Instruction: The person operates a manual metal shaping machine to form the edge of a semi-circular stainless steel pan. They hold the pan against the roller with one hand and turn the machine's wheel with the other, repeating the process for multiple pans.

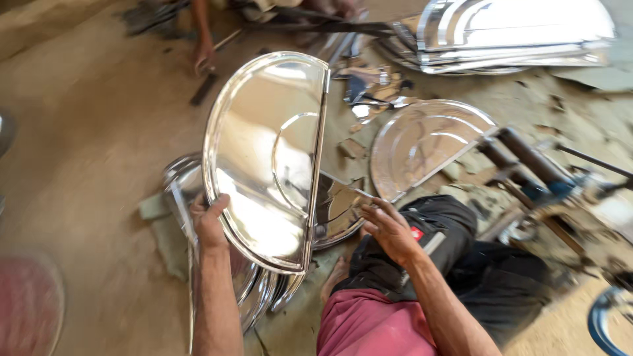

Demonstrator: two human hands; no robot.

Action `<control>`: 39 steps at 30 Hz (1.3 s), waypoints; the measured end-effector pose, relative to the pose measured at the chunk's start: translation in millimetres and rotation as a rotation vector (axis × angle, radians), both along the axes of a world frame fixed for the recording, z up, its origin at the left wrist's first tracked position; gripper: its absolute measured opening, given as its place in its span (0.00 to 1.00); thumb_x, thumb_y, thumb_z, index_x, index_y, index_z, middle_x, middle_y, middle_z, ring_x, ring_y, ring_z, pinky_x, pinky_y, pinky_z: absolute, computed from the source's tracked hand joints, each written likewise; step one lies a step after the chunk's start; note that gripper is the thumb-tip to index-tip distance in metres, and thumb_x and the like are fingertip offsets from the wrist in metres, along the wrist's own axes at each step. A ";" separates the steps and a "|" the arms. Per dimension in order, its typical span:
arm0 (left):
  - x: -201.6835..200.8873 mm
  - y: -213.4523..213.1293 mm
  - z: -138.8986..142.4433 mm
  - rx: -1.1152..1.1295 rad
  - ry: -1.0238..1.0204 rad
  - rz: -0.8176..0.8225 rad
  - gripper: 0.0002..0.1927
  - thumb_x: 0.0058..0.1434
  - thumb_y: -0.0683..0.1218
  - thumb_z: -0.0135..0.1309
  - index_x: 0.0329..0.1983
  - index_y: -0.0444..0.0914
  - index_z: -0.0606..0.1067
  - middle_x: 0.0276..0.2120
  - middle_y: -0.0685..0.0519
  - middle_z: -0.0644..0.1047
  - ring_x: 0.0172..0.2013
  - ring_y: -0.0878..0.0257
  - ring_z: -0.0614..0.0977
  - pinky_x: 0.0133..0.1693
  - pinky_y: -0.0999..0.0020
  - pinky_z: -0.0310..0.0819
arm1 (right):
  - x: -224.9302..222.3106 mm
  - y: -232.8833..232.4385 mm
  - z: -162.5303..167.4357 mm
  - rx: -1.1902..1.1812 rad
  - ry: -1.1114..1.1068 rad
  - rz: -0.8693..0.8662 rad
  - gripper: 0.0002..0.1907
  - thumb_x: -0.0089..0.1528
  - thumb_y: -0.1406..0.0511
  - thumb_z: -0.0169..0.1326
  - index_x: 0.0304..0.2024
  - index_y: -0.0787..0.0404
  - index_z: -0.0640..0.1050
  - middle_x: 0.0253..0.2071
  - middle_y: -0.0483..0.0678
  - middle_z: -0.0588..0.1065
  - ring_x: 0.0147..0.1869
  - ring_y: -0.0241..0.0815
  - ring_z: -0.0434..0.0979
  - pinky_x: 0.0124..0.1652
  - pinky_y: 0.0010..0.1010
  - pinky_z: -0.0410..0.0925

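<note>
Head view, looking down onto a dusty workshop floor. Left hand closed around the curved lower rim of a shiny half-round steel tray, thumb on the inside face, tray held up off the ground and tilted, straight edge toward the right. Right hand hovering just beside that straight edge, fingers half curled and loose, gripping nothing that can be made out; blurred, so contact with a thin metal strip near the fingertips impossible to judge. Beneath the held tray, a stack of similar steel pieces, partly hidden by the tray and the left forearm. Farther right, flat on the ground, a second half-round tray, apart from the first. Between the two, jagged metal offcuts scattered over the floor. At the top right, a pile of finished trays. At the right edge, a dark metal tool frame, close to the black-trousered knee. At the top, well apart, another person's hand resting on the ground. Lower left corner, a blurred reddish round object.
</note>
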State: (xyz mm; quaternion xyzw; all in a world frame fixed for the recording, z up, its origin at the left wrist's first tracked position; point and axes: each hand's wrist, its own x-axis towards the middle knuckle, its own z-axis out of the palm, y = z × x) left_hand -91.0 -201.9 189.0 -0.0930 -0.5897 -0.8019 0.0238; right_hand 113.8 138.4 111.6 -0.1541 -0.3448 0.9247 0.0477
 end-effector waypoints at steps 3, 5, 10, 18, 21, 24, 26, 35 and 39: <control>27.4 59.3 8.0 -0.467 0.194 -0.100 0.06 0.60 0.36 0.61 0.28 0.33 0.76 0.24 0.52 0.74 0.25 0.63 0.72 0.31 0.66 0.67 | 8.5 13.1 18.5 0.114 -0.025 0.020 0.35 0.63 0.57 0.55 0.71 0.57 0.62 0.69 0.51 0.67 0.72 0.49 0.64 0.62 0.43 0.61; 53.1 103.6 12.0 -0.745 0.504 -0.248 0.12 0.60 0.37 0.60 0.22 0.32 0.72 0.21 0.47 0.72 0.24 0.57 0.73 0.31 0.60 0.69 | 9.7 29.7 30.6 0.012 0.104 0.011 0.38 0.62 0.54 0.56 0.71 0.56 0.61 0.70 0.51 0.67 0.71 0.50 0.66 0.63 0.45 0.62; 108.1 165.7 18.6 -0.834 1.301 -0.562 0.03 0.57 0.40 0.55 0.30 0.34 0.74 0.55 0.44 0.81 0.55 0.50 0.82 0.57 0.52 0.75 | 4.0 81.7 32.7 -0.194 0.062 -0.243 0.24 0.59 0.58 0.59 0.53 0.64 0.73 0.44 0.52 0.76 0.45 0.47 0.78 0.44 0.40 0.72; 90.9 175.7 -46.3 -0.866 0.848 -0.829 0.22 0.55 0.58 0.62 0.40 0.36 0.79 0.60 0.40 0.75 0.63 0.42 0.72 0.62 0.45 0.63 | 51.5 96.2 -17.4 0.047 -0.078 -0.327 0.07 0.55 0.75 0.51 0.35 0.63 0.72 0.24 0.43 0.69 0.21 0.36 0.70 0.22 0.30 0.70; 34.7 185.8 -73.2 -1.114 0.508 -0.508 0.34 0.59 0.60 0.59 0.59 0.31 0.71 0.60 0.35 0.73 0.61 0.41 0.74 0.63 0.50 0.66 | 69.2 96.8 -26.5 0.059 -0.100 -0.344 0.09 0.56 0.75 0.51 0.39 0.63 0.72 0.28 0.42 0.70 0.26 0.33 0.73 0.26 0.28 0.71; 4.2 175.1 -79.4 -1.308 0.502 -0.300 0.40 0.54 0.60 0.65 0.60 0.28 0.69 0.59 0.31 0.71 0.61 0.37 0.70 0.61 0.48 0.64 | 77.7 97.2 -26.9 0.021 -0.109 -0.366 0.12 0.57 0.73 0.52 0.44 0.67 0.74 0.29 0.46 0.72 0.25 0.37 0.74 0.25 0.31 0.73; 6.6 157.0 -76.2 -1.343 0.458 -0.193 0.39 0.52 0.59 0.66 0.58 0.30 0.70 0.58 0.33 0.73 0.60 0.38 0.72 0.59 0.48 0.66 | 78.5 95.1 -25.8 -0.061 -0.118 -0.406 0.16 0.55 0.73 0.51 0.46 0.69 0.74 0.32 0.49 0.75 0.31 0.42 0.78 0.31 0.35 0.77; 115.1 144.7 -87.2 0.082 -0.694 -0.041 0.15 0.68 0.51 0.54 0.53 0.41 0.68 0.42 0.54 0.73 0.41 0.60 0.79 0.37 0.57 0.79 | 53.4 69.4 -34.9 -0.322 -0.054 -0.526 0.26 0.54 0.74 0.50 0.57 0.67 0.69 0.45 0.53 0.76 0.43 0.49 0.84 0.43 0.47 0.79; 120.9 223.5 -112.0 0.252 -0.460 0.033 0.31 0.67 0.40 0.55 0.71 0.46 0.60 0.49 0.54 0.71 0.44 0.63 0.74 0.48 0.62 0.74 | 45.3 61.3 -33.5 -0.281 0.135 -0.477 0.22 0.60 0.72 0.54 0.58 0.68 0.69 0.46 0.53 0.75 0.40 0.54 0.81 0.42 0.52 0.76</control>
